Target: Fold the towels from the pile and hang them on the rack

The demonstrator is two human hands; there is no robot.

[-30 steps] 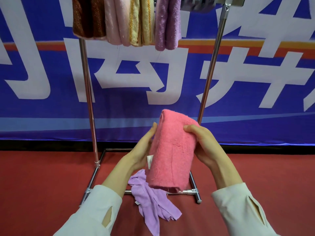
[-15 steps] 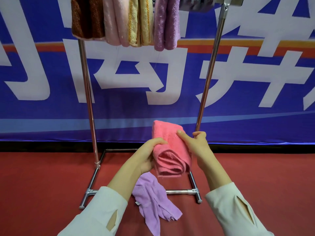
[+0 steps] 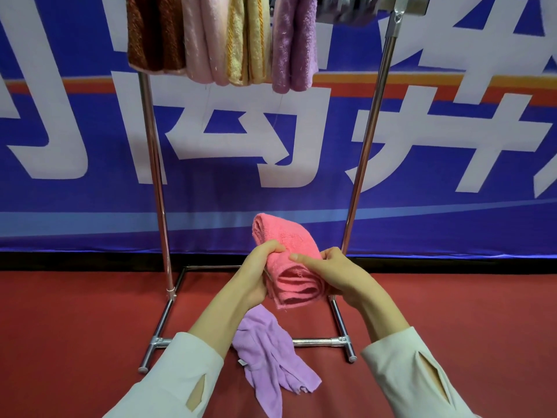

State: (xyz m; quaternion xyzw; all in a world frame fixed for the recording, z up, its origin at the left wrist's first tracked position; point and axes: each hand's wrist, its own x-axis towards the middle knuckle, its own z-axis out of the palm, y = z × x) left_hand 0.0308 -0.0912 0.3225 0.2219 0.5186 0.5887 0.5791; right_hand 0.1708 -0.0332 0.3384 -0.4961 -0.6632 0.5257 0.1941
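While both my hands curl round the folded pink towel [image 3: 289, 260], my left hand [image 3: 259, 273] grips its left edge and my right hand [image 3: 334, 273] pinches its right side, holding it up in front of the rack [image 3: 361, 146]. On the red floor [image 3: 75, 327] near me, a lilac towel [image 3: 268, 354] lies crumpled across the rack's near base bar, while brown, pink, yellow and purple towels [image 3: 223, 37] hang folded side by side from the top bar.

- The left hand [image 3: 259, 274] reaches in from 7 o'clock, forearm bare above a pale sleeve, with its fingers curled round the folded pink towel [image 3: 286, 233].
- The right hand [image 3: 330, 274] comes in from 5 o'clock and pinches the same towel, its thumb pointing toward 9 o'clock.
- The thumbs lie close together.
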